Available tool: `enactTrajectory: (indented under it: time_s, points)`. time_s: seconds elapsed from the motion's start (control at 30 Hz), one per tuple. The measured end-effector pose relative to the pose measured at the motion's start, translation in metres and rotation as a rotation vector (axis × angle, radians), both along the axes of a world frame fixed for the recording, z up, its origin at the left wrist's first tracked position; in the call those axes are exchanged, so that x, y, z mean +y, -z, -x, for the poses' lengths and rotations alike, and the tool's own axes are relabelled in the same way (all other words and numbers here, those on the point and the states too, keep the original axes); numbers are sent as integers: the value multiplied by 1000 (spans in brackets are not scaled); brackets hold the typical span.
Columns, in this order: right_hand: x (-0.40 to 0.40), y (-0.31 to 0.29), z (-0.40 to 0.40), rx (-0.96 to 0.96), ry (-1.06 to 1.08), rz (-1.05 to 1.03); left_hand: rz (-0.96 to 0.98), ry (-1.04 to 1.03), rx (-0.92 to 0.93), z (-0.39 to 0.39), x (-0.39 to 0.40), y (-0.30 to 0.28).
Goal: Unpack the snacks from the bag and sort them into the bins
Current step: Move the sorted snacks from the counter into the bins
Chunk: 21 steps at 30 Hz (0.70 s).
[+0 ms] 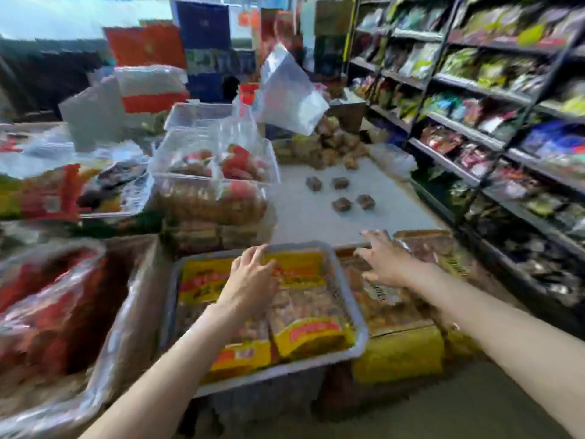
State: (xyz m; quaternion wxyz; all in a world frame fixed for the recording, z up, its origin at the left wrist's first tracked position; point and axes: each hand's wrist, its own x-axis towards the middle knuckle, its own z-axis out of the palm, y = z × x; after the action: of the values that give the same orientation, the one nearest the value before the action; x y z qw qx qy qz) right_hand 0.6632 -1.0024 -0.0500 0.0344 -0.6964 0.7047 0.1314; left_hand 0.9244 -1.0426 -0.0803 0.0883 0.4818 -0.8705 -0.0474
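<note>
A grey basket (357,340) in front of me holds yellow-and-red snack packets (304,337). My left hand (250,277) lies on the packets at the basket's far side, fingers loosely bent over one; the blur hides whether it grips. My right hand (384,259) reaches forward with fingers spread, over brown snack packs (389,299) right of the basket, holding nothing. Several small brown wrapped snacks (342,204) lie loose on the white table (304,223). A pile of similar snacks (335,145) sits farther back under a clear plastic bag (288,93).
Clear plastic bins (215,160) with red and brown snacks stand stacked at centre left. A big plastic bag with red packs (53,299) fills the lower left. Dark shelves of packaged goods (493,122) line the right side. Boxes and bags crowd the back.
</note>
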Motion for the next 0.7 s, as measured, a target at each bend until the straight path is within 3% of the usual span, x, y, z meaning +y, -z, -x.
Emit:
enactTrajectory:
  time_s: [0.13, 0.37, 0.7]
  points:
    - [-11, 10, 94, -102, 161, -97, -161, -59, 7, 77, -29, 20]
    - [-53, 39, 158, -201, 283, -156, -267, -114, -71, 130, -122, 36]
    - [-183, 90, 232, -237, 220, -213, -363, -198, -95, 218, -188, 67]
